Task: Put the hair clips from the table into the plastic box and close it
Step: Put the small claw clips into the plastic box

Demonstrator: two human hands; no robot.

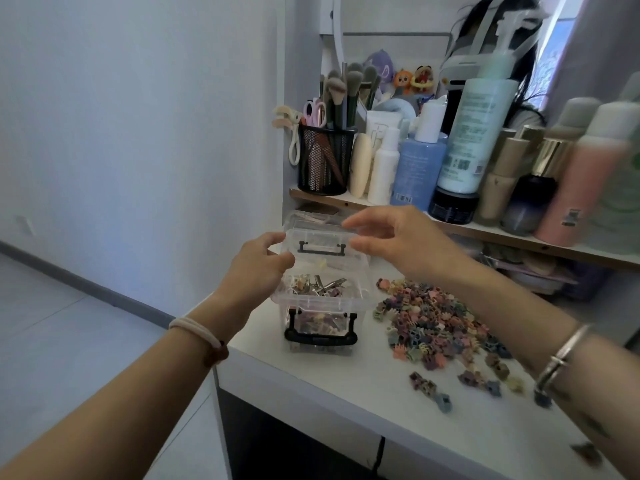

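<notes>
The plastic box (311, 301) stood open at the bench (329, 386) corner, partly filled. The left hand (259, 261) and right hand (401, 240) each pinched an edge of its lid (322, 237), raised above it. Most hair clips (436, 327) lay heaped beside the box; loading looked barely begun, closing outstanding.
</notes>
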